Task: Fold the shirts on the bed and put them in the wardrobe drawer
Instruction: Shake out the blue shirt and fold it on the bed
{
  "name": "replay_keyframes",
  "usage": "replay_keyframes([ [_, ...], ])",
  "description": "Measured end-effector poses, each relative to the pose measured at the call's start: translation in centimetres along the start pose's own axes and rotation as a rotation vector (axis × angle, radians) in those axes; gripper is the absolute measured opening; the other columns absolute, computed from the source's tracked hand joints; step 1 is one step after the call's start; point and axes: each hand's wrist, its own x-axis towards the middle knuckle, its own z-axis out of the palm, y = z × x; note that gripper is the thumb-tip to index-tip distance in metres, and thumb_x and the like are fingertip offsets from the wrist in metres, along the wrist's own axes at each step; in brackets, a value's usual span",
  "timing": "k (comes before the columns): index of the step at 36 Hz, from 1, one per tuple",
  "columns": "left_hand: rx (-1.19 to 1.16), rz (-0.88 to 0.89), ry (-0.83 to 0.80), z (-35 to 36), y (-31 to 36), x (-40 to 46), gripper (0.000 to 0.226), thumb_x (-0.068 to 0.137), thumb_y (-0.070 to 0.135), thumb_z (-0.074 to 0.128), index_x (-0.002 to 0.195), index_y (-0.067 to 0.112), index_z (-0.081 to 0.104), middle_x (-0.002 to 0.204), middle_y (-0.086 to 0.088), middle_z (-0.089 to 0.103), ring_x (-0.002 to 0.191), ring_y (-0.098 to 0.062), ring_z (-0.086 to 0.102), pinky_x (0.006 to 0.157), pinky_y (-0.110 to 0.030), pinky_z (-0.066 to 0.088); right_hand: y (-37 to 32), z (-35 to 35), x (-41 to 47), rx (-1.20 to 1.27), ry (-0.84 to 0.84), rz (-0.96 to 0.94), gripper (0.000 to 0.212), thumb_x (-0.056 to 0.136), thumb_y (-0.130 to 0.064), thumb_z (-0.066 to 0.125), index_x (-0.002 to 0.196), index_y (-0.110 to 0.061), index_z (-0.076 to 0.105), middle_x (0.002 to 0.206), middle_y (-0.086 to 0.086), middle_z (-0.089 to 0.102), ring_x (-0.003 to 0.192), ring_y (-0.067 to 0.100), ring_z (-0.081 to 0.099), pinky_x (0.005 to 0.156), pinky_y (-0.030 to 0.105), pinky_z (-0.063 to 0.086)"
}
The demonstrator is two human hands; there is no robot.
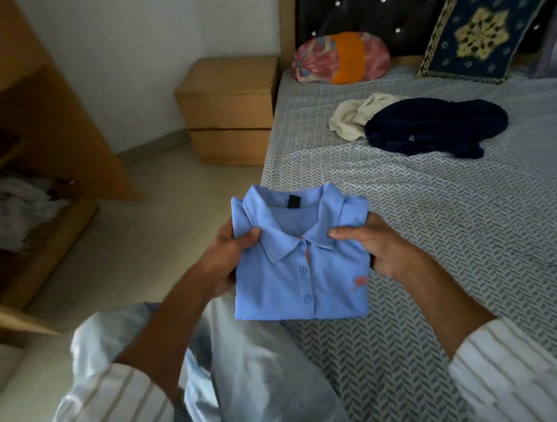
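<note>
Blue folded shirt (300, 259) looked soft and light; left hand (222, 259) and right hand (380, 249) pinched its two sides.

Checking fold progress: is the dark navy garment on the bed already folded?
No, the dark navy garment lies crumpled on the bed beside a cream garment.

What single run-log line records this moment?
stage: carrying | left hand: grips folded blue polo shirt | right hand: grips it too | unfolded on bed: cream garment, navy garment
</note>
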Motion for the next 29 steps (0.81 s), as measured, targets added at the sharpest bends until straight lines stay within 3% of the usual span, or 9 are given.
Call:
replay_keyframes([
  [2,-0.009,0.040,0.061,-1.9,1.4,-2.2,0.025,0.100,0.011,0.055,0.124,0.011,0.061,0.113,-0.009,0.074,0.105,-0.027,0.071,0.080,-0.035,0.060,-1.1,2.9,0.1,-0.014,-0.036,-0.034,0.040,0.080,-0.001,0.079,0.118,-0.003,0.068,0.110,0.020,0.073,0.101,0.038,0.072,0.089,0.056,0.057],
  [6,-0.057,0.122,0.226,-6.8,3.9,-7.5,0.036,0.099,0.009,0.058,0.134,0.013,0.057,0.124,-0.016,0.069,0.112,-0.034,0.067,0.092,-0.047,0.057,-2.9,10.1,0.3,-0.040,-0.126,-0.114,0.044,0.077,0.007,0.076,0.120,0.002,0.065,0.111,0.023,0.072,0.104,0.042,0.069,0.091,0.060,0.055],
  [10,-0.071,0.205,0.314,-10.8,5.9,-12.9,0.040,0.099,0.007,0.057,0.137,0.018,0.055,0.128,-0.014,0.067,0.114,-0.032,0.066,0.093,-0.045,0.057,-4.0,16.9,0.1,-0.074,-0.217,-0.164,0.041,0.077,0.009,0.076,0.116,0.003,0.065,0.108,0.024,0.073,0.102,0.043,0.069,0.088,0.057,0.057],
  [15,-0.104,0.276,0.438,-16.5,7.7,-19.0,0.037,0.099,0.008,0.058,0.133,0.024,0.058,0.125,-0.009,0.069,0.115,-0.030,0.067,0.090,-0.043,0.058,-5.2,26.0,-0.4,-0.109,-0.352,-0.185,0.038,0.078,0.011,0.074,0.113,-0.001,0.066,0.095,0.014,0.077,0.081,0.027,0.075,0.062,0.036,0.060],
  [17,-0.126,0.292,0.484,-18.3,7.9,-20.5,0.036,0.099,0.009,0.058,0.131,0.026,0.060,0.123,-0.007,0.070,0.111,-0.028,0.069,0.084,-0.039,0.059,-5.5,28.8,-0.5,-0.115,-0.405,-0.196,0.038,0.078,0.013,0.073,0.109,-0.008,0.067,0.092,0.008,0.077,0.079,0.022,0.075,0.061,0.032,0.059],
  [19,-0.140,0.307,0.531,-20.4,7.8,-21.5,0.037,0.099,0.009,0.058,0.131,0.027,0.059,0.123,-0.007,0.070,0.111,-0.028,0.069,0.085,-0.040,0.059,-5.5,31.7,-0.1,-0.133,-0.446,-0.200,0.039,0.078,0.014,0.073,0.105,-0.014,0.067,0.094,0.008,0.077,0.081,0.022,0.074,0.064,0.033,0.060],
  [23,-0.170,0.327,0.601,-23.8,7.6,-22.1,0.038,0.100,0.010,0.057,0.133,0.027,0.058,0.127,-0.009,0.068,0.115,-0.030,0.066,0.096,-0.048,0.054,-5.4,35.5,1.5,-0.156,-0.484,-0.163,0.032,0.078,0.014,0.073,0.103,-0.006,0.068,0.089,0.009,0.077,0.076,0.021,0.075,0.059,0.030,0.058],
  [29,-0.190,0.294,0.655,-30.0,6.7,-19.1,0.039,0.099,0.009,0.057,0.136,0.023,0.056,0.130,-0.013,0.066,0.118,-0.033,0.064,0.097,-0.050,0.053,-4.2,40.5,7.8,-0.196,-0.521,-0.121,0.038,0.078,0.012,0.074,0.109,-0.008,0.067,0.098,0.010,0.077,0.087,0.026,0.074,0.067,0.034,0.061],
])
